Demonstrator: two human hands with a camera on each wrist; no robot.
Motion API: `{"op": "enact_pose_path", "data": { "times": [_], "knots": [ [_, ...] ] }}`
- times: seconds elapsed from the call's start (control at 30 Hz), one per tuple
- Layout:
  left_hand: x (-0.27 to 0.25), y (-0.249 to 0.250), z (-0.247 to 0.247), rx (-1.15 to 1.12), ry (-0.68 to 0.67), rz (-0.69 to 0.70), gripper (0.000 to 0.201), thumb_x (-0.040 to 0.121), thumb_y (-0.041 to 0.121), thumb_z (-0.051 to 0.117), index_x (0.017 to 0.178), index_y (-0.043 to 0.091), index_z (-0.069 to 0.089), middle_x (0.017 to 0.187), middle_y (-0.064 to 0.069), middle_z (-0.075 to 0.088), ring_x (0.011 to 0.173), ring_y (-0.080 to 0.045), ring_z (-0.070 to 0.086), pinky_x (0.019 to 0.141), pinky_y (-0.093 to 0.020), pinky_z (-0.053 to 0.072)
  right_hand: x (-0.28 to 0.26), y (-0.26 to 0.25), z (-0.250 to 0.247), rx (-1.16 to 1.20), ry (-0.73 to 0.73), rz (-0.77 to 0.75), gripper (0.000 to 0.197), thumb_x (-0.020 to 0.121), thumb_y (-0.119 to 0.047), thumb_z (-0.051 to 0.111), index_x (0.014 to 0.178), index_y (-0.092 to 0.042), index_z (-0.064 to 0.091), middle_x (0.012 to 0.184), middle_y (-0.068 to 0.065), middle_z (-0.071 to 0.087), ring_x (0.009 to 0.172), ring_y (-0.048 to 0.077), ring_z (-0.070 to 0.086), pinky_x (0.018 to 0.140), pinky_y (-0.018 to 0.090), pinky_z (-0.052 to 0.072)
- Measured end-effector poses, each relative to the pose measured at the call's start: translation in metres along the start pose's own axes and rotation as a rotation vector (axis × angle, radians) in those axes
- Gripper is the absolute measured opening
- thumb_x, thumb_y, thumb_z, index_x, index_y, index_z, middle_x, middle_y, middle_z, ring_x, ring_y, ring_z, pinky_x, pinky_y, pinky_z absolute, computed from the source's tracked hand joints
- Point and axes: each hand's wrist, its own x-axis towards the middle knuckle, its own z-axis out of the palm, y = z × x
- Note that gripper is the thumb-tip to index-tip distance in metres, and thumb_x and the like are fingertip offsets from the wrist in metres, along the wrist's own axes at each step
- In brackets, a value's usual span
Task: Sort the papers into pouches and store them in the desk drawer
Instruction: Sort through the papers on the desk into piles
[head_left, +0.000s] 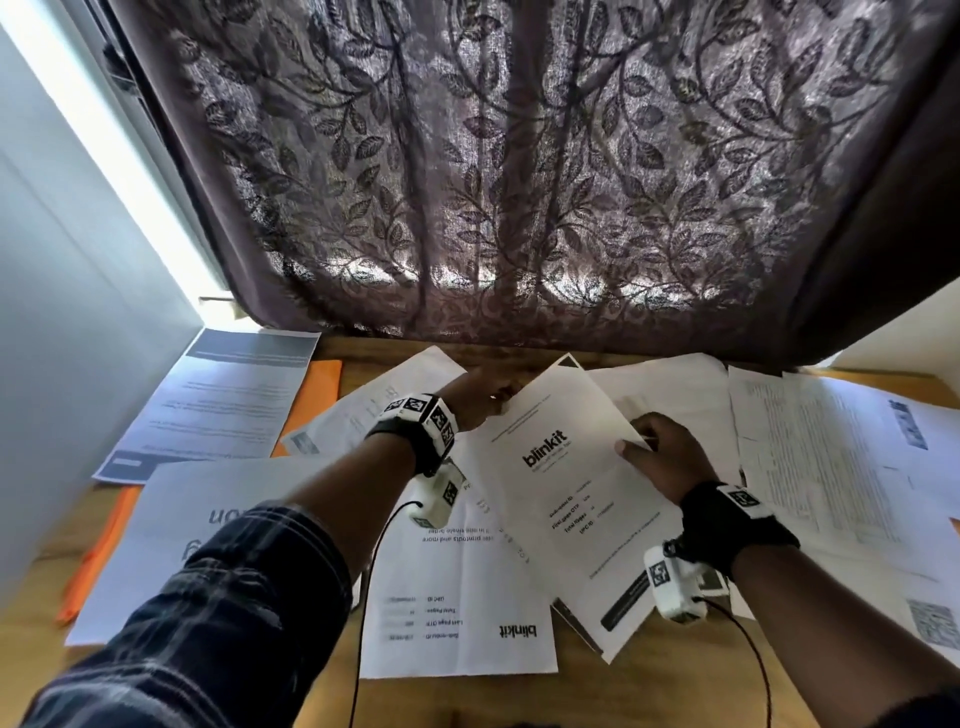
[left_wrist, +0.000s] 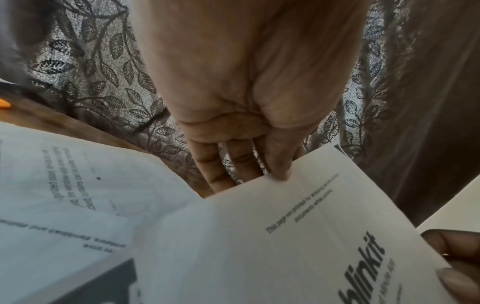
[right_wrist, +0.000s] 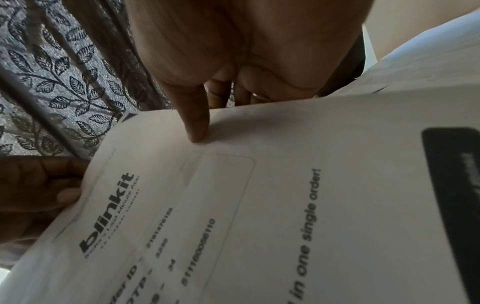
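Note:
Both hands hold a white "blinkit" sheet (head_left: 561, 493) tilted above the wooden desk (head_left: 665, 675). My left hand (head_left: 488, 402) pinches its far left edge, thumb (left_wrist: 279, 166) on top and fingers behind. On the sheet's right edge my right hand (head_left: 660, 452) grips it, thumb (right_wrist: 197, 127) pressed on the printed face (right_wrist: 233, 205). More white papers (head_left: 457, 613) lie spread across the desk under and around it. Orange pouches (head_left: 317, 395) lie at the left, mostly covered by papers.
A dark leaf-patterned curtain (head_left: 519, 182) hangs just behind the desk's far edge. A blue-headed document (head_left: 228, 395) lies at the far left by the wall. Printed sheets (head_left: 831, 467) cover the right side. No drawer is in view.

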Motion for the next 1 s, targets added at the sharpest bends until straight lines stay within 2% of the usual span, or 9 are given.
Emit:
{"op": "enact_pose_path", "data": {
  "times": [0.1,0.27,0.43,0.5,0.63,0.73,0.87,0.93,1.0],
  "knots": [
    [-0.002,0.007,-0.001,-0.076,0.066,-0.013,0.017,0.086,-0.012,0.057,0.101,-0.008,0.064,0.09,-0.007,0.058,0.084,-0.018,0.051,0.064,-0.02,0.035,0.006,0.004,0.004,0.182,-0.035,0.033,0.028,0.078,-0.02,0.079,0.097,-0.029,0.061,0.095,0.004,0.075,0.09,0.023,0.07,0.086,0.046,0.056],
    [-0.009,-0.006,0.009,-0.274,0.243,-0.152,0.036,0.087,0.004,0.066,0.122,0.005,0.06,0.111,-0.012,0.069,0.102,-0.027,0.065,0.092,-0.044,0.053,0.007,0.005,0.002,0.175,-0.083,-0.039,0.012,0.085,-0.008,0.07,0.096,-0.01,0.074,0.09,0.007,0.075,0.084,0.026,0.07,0.083,0.047,0.057],
    [-0.047,-0.007,0.035,-0.746,0.569,-0.416,0.073,0.094,0.013,0.064,0.153,0.009,0.022,0.143,-0.007,0.045,0.127,-0.022,0.049,0.094,-0.028,0.049,0.004,0.017,0.002,0.435,-0.018,0.06,0.014,0.087,-0.005,0.069,0.091,-0.018,0.074,0.094,0.006,0.075,0.095,0.033,0.07,0.088,0.047,0.056],
    [-0.061,0.001,0.052,-0.959,0.549,-0.454,0.079,0.096,0.015,0.062,0.156,0.015,0.01,0.153,-0.01,0.039,0.131,-0.025,0.05,0.093,-0.038,0.052,0.005,0.02,0.005,0.491,0.007,0.078,0.013,0.085,-0.007,0.07,0.086,-0.019,0.075,0.092,0.003,0.076,0.096,0.032,0.07,0.089,0.047,0.055],
    [-0.075,0.032,0.07,-1.076,0.519,-0.486,0.044,0.101,0.014,0.052,0.143,0.011,0.039,0.125,-0.009,0.064,0.107,-0.025,0.064,0.073,-0.037,0.059,0.003,0.004,0.012,0.665,-0.009,0.075,0.017,0.089,-0.001,0.064,0.089,-0.016,0.072,0.08,-0.008,0.076,0.08,0.019,0.066,0.08,0.034,0.052],
    [-0.078,0.048,0.068,-0.969,0.646,-0.366,0.024,0.099,0.003,0.05,0.122,0.003,0.057,0.116,-0.016,0.069,0.108,-0.037,0.065,0.087,-0.048,0.058,0.0,-0.019,0.011,0.781,-0.03,0.036,0.014,0.091,-0.003,0.062,0.098,-0.012,0.071,0.096,0.005,0.074,0.093,0.027,0.066,0.086,0.039,0.054],
    [-0.086,0.069,0.045,-0.935,0.834,-0.225,0.03,0.096,0.013,0.056,0.126,0.008,0.056,0.119,-0.014,0.069,0.109,-0.033,0.066,0.089,-0.045,0.057,-0.002,-0.046,0.001,0.866,0.02,-0.121,0.015,0.089,-0.006,0.065,0.101,-0.015,0.069,0.101,0.005,0.075,0.091,0.02,0.069,0.083,0.035,0.056],
    [-0.094,0.075,0.039,-0.95,0.883,-0.184,0.035,0.094,0.018,0.057,0.128,0.012,0.054,0.122,-0.014,0.067,0.11,-0.031,0.065,0.089,-0.045,0.057,-0.004,-0.055,-0.005,0.862,0.02,-0.193,0.014,0.089,-0.005,0.066,0.096,-0.017,0.067,0.094,-0.004,0.075,0.084,0.01,0.069,0.078,0.027,0.055],
    [-0.101,0.076,0.04,-0.989,0.88,-0.175,0.039,0.093,0.016,0.057,0.131,0.01,0.051,0.124,-0.016,0.065,0.108,-0.028,0.066,0.087,-0.041,0.058,-0.007,-0.056,-0.005,0.792,-0.03,-0.24,0.017,0.09,-0.007,0.067,0.104,-0.016,0.067,0.101,0.0,0.074,0.09,0.011,0.069,0.081,0.028,0.055]
  ]
}}
